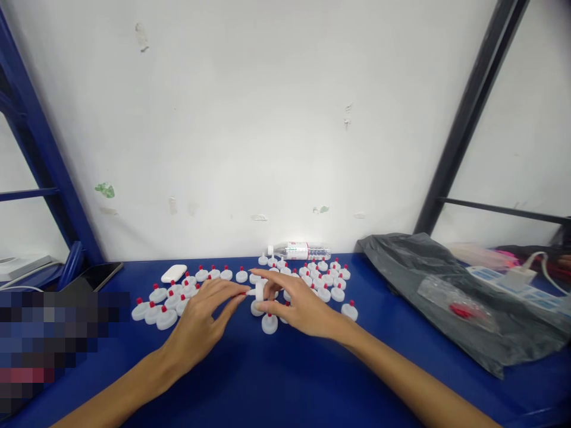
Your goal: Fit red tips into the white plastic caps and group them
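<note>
1. The right hand [301,303] is closed on a white nozzle cap [260,290], its thumb below and its curled fingers above and behind the round base.
2. The left hand [207,312] has thumb and forefinger drawn together in a pinch at the small red tip [244,293] on the end of that cap's nozzle; the fingers cover most of the tip, so how firmly it sits on the nozzle cannot be told.
3. The held nozzle cap is tipped on its side between the two hands, just above the blue tabletop [267,380], its wide ribbed-looking base toward the right hand and its slim nozzle pointing to the left hand.
4. Both forearms reach in from the lower corners, and the hands face each other near the middle, palms turned inward; the right forefinger extends out above the cap.
5. Beneath and just in front of the hands, a red-tipped cap [269,324] stands upright on its base.
6. More red-tipped caps stand upright in a left cluster [166,319] and a right cluster [338,293], while a few plain white caps [263,260] stand behind, near a clear bottle [297,250] lying on its side.
</note>
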Demonstrator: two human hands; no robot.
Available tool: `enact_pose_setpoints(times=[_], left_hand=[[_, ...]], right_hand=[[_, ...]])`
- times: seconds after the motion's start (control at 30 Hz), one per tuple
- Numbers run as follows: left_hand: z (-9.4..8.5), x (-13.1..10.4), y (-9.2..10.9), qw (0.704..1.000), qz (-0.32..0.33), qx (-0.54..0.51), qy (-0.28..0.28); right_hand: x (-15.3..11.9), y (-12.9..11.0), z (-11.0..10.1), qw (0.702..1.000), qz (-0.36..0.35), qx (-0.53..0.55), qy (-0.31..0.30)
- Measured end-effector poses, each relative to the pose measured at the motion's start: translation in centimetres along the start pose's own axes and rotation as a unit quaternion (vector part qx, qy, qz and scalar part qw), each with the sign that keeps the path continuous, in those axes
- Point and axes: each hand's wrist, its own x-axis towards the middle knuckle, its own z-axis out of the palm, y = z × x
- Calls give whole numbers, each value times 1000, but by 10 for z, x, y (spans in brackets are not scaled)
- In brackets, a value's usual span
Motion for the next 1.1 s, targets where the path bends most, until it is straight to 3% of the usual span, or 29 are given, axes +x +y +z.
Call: enact_pose_setpoints(times=[0.27,0.37,0.6,0.9,1.1], left_hand=[[2,-4,-7,999,-27,7,-30],[0,-2,-2,996,-18,19,-91],[-9,-7,13,972,-103,-67,-198],[-10,-11,22,952,-143,-152,-223],[-5,-19,30,940,-183,-185,-220]], right_hand=[[-3,1,0,994,-41,-100,24],[-5,-2,0,993,-42,-105,16],[-8,-2,8,989,-74,-128,0],[-14,5,17,973,-149,-173,43],[-17,6,19,956,-204,-205,39]])
